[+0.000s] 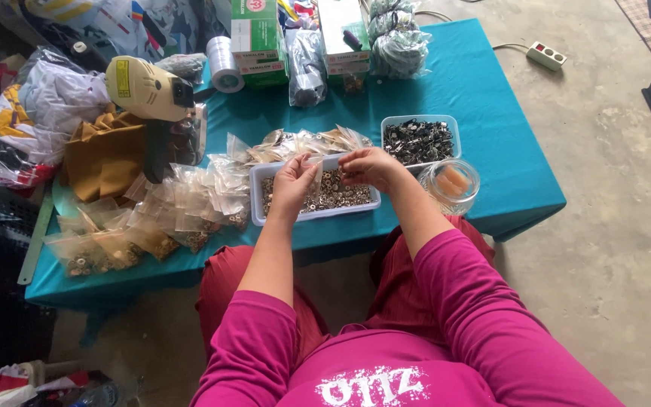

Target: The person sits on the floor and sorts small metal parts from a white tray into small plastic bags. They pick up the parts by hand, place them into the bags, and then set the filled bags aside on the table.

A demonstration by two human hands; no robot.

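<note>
1. Between the two hands, directly over the tray: a small clear plastic zip bag, pinched at its top edge by the left hand and the right hand, both closed narrowly on it; what it holds cannot be told.
2. Beneath both hands: a white rectangular plastic tray of small brass-coloured metal rings, still well filled, so much appears left to bag.
3. Left of the left hand: a spread pile of filled clear bags of rings, many already done, reaching the near edge of the teal-covered low table.
4. Beyond the hands: a heap of further clear bags, filled or empty not clear.
5. Right of the right hand: a pale blue plastic tray of dark metal parts, and nearer, a round clear container with orange pieces.
6. Far left of the left hand: a cream-coloured power tool with dark handle resting by brown folded cloth.
7. Far beyond the hands: green and white cardboard boxes and a roll of clear tape.
</note>
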